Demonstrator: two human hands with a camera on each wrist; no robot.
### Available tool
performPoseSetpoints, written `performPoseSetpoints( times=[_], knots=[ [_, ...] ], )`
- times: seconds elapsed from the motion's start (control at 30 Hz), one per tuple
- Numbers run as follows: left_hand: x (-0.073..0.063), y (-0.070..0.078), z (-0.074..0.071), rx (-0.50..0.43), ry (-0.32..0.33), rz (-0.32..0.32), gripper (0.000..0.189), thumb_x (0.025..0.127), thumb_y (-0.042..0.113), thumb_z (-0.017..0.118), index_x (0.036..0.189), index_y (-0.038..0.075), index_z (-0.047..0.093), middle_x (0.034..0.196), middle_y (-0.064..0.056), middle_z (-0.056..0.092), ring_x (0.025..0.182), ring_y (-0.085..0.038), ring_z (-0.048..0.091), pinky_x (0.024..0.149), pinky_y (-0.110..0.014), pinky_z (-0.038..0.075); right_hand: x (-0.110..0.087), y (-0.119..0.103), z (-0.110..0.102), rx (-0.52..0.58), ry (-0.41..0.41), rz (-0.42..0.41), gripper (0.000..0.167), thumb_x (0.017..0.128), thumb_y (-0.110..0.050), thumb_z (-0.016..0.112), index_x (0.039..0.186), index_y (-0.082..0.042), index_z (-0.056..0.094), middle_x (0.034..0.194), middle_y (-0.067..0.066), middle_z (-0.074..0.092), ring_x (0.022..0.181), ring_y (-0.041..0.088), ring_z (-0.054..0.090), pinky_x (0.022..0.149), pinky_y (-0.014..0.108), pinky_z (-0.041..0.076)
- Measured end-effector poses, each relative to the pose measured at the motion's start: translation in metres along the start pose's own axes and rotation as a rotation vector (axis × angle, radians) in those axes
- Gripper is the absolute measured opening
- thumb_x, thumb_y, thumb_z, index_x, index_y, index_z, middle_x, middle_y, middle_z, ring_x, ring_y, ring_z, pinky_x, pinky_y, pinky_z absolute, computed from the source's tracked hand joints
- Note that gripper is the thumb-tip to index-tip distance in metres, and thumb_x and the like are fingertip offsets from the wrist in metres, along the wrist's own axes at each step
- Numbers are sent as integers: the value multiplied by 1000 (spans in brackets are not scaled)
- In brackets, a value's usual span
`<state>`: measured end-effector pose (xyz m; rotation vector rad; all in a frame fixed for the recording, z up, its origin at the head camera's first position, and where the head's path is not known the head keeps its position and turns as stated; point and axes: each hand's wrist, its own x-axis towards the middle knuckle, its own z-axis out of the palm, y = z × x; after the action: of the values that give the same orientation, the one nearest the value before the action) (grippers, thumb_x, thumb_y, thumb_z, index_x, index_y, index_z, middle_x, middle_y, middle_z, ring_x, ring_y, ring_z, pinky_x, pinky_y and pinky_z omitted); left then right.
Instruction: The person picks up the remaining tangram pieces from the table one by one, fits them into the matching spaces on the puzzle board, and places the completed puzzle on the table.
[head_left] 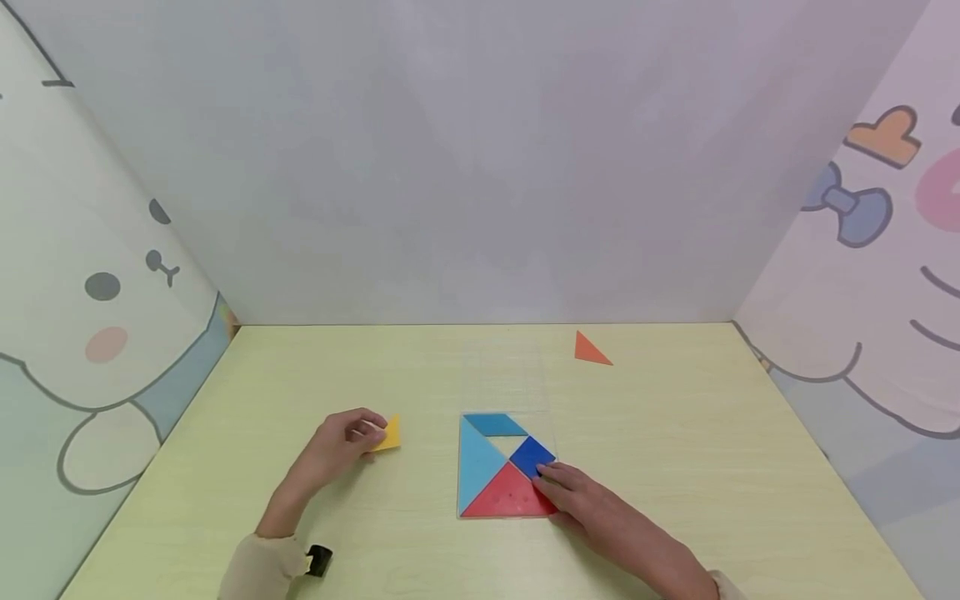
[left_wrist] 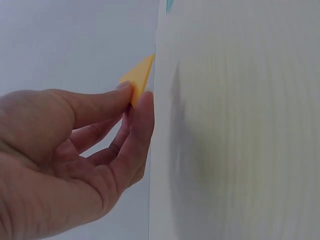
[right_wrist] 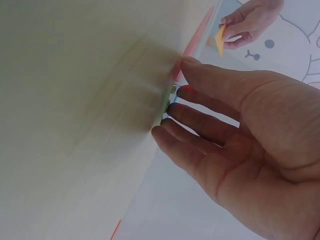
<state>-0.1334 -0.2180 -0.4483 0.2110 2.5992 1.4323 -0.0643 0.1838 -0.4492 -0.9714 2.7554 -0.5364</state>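
My left hand pinches a yellow triangle between thumb and fingertips. In the left wrist view the triangle points up out of the fingers, raised off the table. My right hand rests at the right edge of a clear tray, its fingertips touching the blue square and the red triangle. Its fingers are spread and slightly bent. Also in the tray lie a large light-blue triangle and a blue parallelogram, with a small gap between the pieces.
An orange-red triangle lies on the pale wooden table near its back edge, right of the tray. A small black object sits by the left sleeve. Grey and cartoon-printed walls enclose the back and sides.
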Motion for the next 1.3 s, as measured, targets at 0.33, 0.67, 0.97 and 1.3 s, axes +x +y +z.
performPoseSetpoints(
  times=[0.33, 0.67, 0.97, 1.3],
  knots=[
    [7, 10, 9, 23, -27, 54, 15, 99, 10, 69, 109, -1, 70, 94, -8, 72, 76, -21, 69, 71, -32, 59, 0, -1, -1, 10, -6, 9, 50, 100, -15, 67, 148, -8, 55, 150, 11, 52, 138, 33, 49, 97, 43, 55],
    [16, 21, 22, 45, -62, 107, 15, 99, 12, 70, 109, 2, 70, 91, -7, 70, 74, -22, 67, 73, -31, 54, -1, 0, 1, -5, 24, -19, 49, 99, -14, 68, 147, -7, 57, 148, 12, 53, 136, 34, 51, 97, 42, 55],
    [24, 28, 34, 52, -73, 113, 14, 97, 12, 71, 109, 3, 72, 91, -8, 71, 72, -21, 66, 72, -31, 53, 0, -2, 0, -9, 15, -13, 49, 99, -13, 68, 146, -6, 57, 148, 12, 54, 136, 33, 51, 97, 42, 55],
    [34, 35, 46, 44, -102, 146, 13, 97, 7, 71, 108, 1, 73, 92, -8, 70, 74, -24, 67, 70, -28, 54, -1, -2, 0, -14, 20, -20, 49, 99, -13, 68, 146, -6, 57, 148, 12, 54, 136, 34, 51, 97, 42, 55]
  ],
)
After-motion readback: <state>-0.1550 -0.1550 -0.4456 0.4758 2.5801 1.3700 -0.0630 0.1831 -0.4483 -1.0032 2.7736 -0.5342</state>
